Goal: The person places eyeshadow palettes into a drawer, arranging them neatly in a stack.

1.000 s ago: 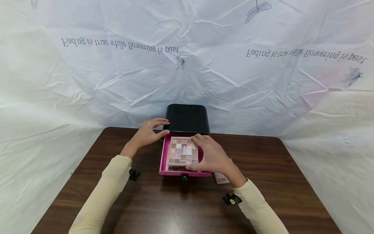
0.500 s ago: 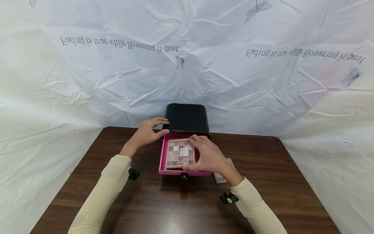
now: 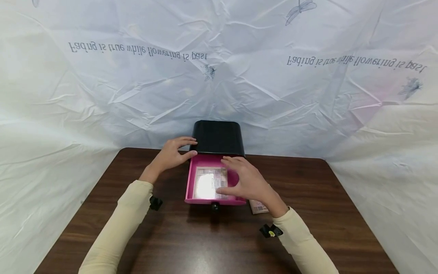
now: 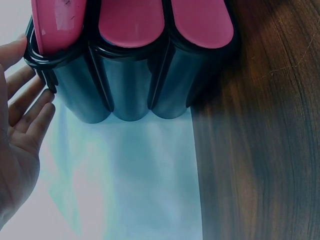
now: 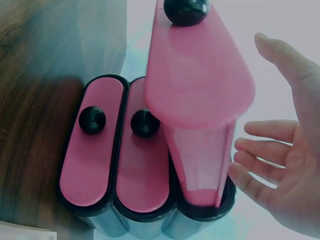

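Observation:
A black cabinet [image 3: 217, 137] with pink drawers stands at the back of the table. Its top drawer [image 3: 208, 160] is pulled out, and an eyeshadow palette [image 3: 205, 184] lies flat in it, glare covering much of its lid. My left hand [image 3: 170, 155] rests on the cabinet's left side; in the left wrist view the fingers [image 4: 37, 112] lie along the black casing. Over the drawer's right part, my right hand [image 3: 249, 182] hovers with thumb and fingers spread and nothing between them. The right wrist view shows this hand [image 5: 280, 165] beside the pulled-out drawer.
Another palette [image 3: 258, 206] lies on the brown table [image 3: 219, 243] to the drawer's right, partly hidden by the right wrist. Two lower drawers [image 5: 92, 160] are pushed in, with black round knobs. A white printed sheet [image 3: 219, 87] hangs behind and at both sides.
My right hand moved left and lowered the palette into the drawer, then let go of it and drew back to the right with fingers spread. The left hand stayed at the cabinet's side.

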A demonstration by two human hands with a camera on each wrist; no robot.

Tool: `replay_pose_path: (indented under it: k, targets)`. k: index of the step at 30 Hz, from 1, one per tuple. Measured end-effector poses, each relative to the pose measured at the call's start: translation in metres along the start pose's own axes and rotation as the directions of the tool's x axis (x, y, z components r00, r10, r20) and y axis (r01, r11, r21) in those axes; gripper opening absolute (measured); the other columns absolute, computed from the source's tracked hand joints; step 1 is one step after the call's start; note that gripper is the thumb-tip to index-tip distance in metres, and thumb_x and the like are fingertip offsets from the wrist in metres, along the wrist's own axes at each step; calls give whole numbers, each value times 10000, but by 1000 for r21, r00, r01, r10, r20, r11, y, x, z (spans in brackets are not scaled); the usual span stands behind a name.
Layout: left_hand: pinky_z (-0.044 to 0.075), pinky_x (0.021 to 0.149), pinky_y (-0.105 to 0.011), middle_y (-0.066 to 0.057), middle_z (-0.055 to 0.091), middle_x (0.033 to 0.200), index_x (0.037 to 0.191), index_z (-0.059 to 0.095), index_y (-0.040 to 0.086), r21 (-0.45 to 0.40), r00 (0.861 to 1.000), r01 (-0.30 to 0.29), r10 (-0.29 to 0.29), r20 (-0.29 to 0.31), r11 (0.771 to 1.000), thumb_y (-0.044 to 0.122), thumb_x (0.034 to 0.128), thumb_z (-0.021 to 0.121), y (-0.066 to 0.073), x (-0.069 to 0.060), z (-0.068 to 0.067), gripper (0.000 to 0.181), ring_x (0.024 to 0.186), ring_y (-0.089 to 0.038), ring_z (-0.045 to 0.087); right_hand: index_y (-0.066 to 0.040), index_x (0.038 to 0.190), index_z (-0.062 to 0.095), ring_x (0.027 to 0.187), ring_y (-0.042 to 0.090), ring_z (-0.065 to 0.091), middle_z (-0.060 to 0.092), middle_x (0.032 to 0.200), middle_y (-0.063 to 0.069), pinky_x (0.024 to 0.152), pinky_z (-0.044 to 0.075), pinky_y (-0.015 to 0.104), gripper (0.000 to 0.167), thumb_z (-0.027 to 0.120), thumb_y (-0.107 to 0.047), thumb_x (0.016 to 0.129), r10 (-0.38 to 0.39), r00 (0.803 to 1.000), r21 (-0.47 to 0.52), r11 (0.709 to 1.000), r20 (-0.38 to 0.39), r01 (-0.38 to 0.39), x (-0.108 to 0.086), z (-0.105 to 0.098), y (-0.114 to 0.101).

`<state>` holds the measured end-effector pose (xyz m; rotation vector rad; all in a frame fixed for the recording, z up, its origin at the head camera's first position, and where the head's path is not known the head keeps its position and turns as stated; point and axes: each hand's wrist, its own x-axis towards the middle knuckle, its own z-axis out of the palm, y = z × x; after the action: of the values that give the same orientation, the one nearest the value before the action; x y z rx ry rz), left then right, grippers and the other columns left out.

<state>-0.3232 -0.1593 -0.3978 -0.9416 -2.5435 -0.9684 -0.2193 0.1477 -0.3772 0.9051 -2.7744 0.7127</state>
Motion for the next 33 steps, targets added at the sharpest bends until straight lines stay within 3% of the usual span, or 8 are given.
replay_pose_path:
  k: [7, 17, 23, 33]
  targets:
    - [438, 1098, -537, -90, 622, 1406, 1332, 691, 111, -3, 1000, 8, -8, 0, 1000, 384, 951, 737, 1, 1, 0, 471, 1329, -308, 560, -138, 1471, 567, 1336, 265, 526, 572, 1469, 54, 1049, 490, 543, 825, 856, -492, 785, -54, 992, 87, 994, -117, 64, -9, -12, 17]
    - [444, 1091, -536, -98, 628, 1397, 1322, 696, 106, 4, 1000, -12, 12, -15, 1000, 375, 949, 740, 1, 1, 0, 462, 1312, -312, 575, -183, 1471, 571, 1289, 195, 544, 589, 1434, 15, 942, 551, 444, 795, 904, -371, 775, -125, 976, 146, 978, -176, 151, -27, -28, 62]
    - [452, 1085, -527, -102, 628, 1398, 1330, 689, 105, 5, 1000, -24, 25, -19, 1000, 382, 949, 737, -1, 1, 0, 473, 1309, -310, 579, -192, 1458, 584, 1257, 190, 550, 582, 1426, 6, 940, 536, 465, 781, 909, -357, 767, -57, 985, 143, 986, -163, 81, -43, -27, 96]
    - [441, 1095, -535, -104, 628, 1398, 1337, 687, 108, 1, 1000, -19, 19, -17, 1000, 370, 946, 745, 1, 0, 0, 475, 1314, -317, 573, -192, 1484, 554, 1371, 339, 482, 547, 1480, 80, 1036, 424, 664, 794, 885, -390, 790, 85, 994, 157, 985, -76, -72, -75, -20, 136]
